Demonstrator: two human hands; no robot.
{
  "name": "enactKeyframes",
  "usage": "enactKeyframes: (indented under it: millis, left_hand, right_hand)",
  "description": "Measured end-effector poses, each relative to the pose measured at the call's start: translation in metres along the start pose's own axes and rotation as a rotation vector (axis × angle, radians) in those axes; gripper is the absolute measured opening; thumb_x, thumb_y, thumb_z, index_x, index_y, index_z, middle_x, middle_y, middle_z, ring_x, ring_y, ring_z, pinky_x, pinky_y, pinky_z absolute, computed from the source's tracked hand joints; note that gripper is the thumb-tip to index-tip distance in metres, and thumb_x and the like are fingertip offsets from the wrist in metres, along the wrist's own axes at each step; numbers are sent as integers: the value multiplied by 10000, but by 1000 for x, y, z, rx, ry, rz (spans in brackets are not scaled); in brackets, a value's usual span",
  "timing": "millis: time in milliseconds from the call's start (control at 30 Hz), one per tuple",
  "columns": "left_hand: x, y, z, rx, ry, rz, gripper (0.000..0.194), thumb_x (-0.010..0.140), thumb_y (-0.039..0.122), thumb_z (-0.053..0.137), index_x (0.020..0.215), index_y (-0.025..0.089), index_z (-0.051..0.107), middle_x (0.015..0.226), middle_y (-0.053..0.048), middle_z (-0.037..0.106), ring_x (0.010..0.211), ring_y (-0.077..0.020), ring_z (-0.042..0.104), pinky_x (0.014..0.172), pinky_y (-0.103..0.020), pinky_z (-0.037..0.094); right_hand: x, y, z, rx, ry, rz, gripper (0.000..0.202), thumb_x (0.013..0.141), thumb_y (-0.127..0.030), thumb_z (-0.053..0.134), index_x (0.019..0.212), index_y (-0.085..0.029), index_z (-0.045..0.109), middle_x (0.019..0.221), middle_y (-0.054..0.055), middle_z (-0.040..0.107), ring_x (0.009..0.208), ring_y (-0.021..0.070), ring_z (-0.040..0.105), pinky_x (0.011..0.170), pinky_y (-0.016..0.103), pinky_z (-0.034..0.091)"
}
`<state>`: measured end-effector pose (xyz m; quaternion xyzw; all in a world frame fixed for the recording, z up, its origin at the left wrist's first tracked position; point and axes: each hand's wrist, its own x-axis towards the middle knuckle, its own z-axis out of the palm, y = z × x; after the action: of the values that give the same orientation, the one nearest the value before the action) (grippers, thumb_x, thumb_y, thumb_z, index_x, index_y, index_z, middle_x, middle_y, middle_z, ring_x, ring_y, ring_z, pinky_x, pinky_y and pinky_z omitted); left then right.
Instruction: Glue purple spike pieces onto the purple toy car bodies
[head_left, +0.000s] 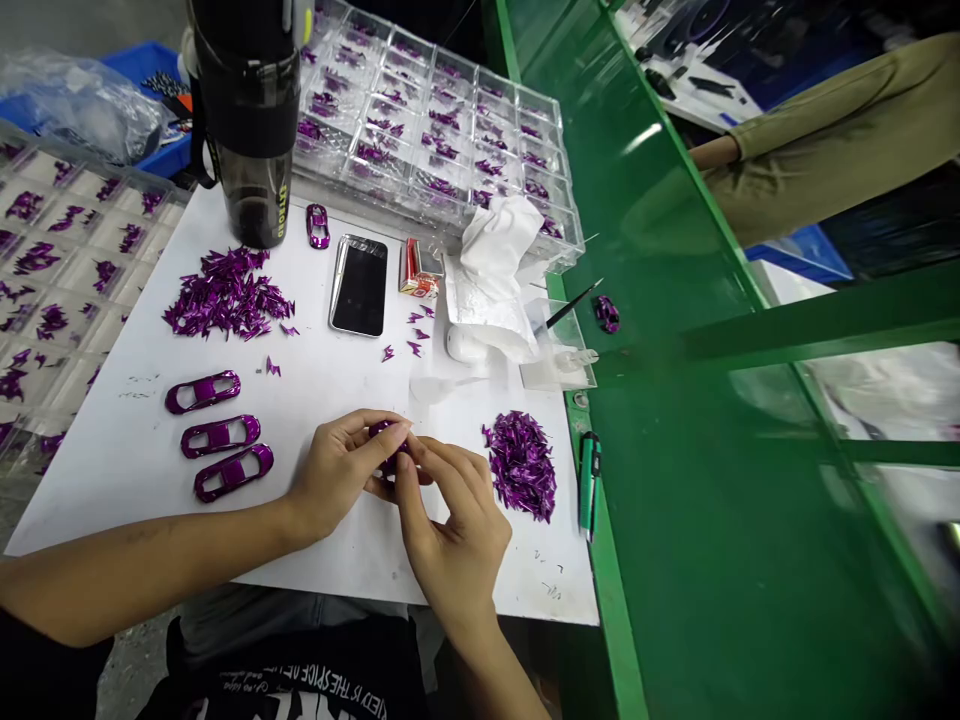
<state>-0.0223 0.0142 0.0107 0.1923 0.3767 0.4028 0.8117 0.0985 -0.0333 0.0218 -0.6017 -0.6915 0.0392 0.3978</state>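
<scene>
A purple toy car body is held low over the white work sheet, mostly hidden by fingers. My left hand pinches it between thumb and fingers from the left. On its right side, the thumb and fingertips of my right hand press closed against the same body; any small part between them is too hidden to tell. Three more purple car bodies lie in a column left of my hands. To the right is a heap of small purple pointed pieces. Another purple heap lies farther back on the left.
Behind stand a dark bottle, a phone, a small red box and crumpled tissue. Compartment trays of purple pieces flank the sheet. A green cutter lies by the green ledge. A person's sleeve shows beyond.
</scene>
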Motion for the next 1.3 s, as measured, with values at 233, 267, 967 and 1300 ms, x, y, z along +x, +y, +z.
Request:
enactKeyframes:
  millis: [233, 267, 967, 1300]
  left_hand:
    - [1, -4, -1, 3, 100, 51, 354, 780, 477, 841, 920, 157, 781, 802, -38, 723, 735, -173, 680, 610, -276, 620]
    - [2, -5, -1, -2, 115, 61, 352, 783, 484, 835, 911, 161, 783, 803, -37, 724, 738, -172, 679, 611, -271, 615]
    - [-2, -2, -6, 5, 2, 55, 338, 936, 475, 701, 1050, 160, 746, 1033, -97, 772, 882, -230, 760, 708, -338, 654]
    - [-1, 8, -8, -24, 5, 43, 379, 988, 482, 586, 1171, 158, 657, 1016, -128, 762, 819, -280, 791, 617, -394, 674]
  right_hand:
    - [-12, -10, 16, -266, 92, -136, 408, 888, -117, 770, 1271, -197, 655, 1135, 123, 738, 1038, 274, 653, 832, 447, 603]
    - [-11, -10, 17, -272, 79, -128, 411, 899, -133, 764, 1289, -181, 643, 1146, 134, 737, 1063, 282, 651, 853, 457, 605]
    - [-9, -1, -1, -128, -76, -61, 418, 980, -220, 667, 1392, -180, 606, 1300, 163, 716, 1185, 298, 690, 950, 486, 639]
    - [-45, 23, 2, -91, -140, 44, 239, 974, -220, 655, 1202, -199, 725, 1141, 131, 693, 968, 229, 738, 755, 362, 667]
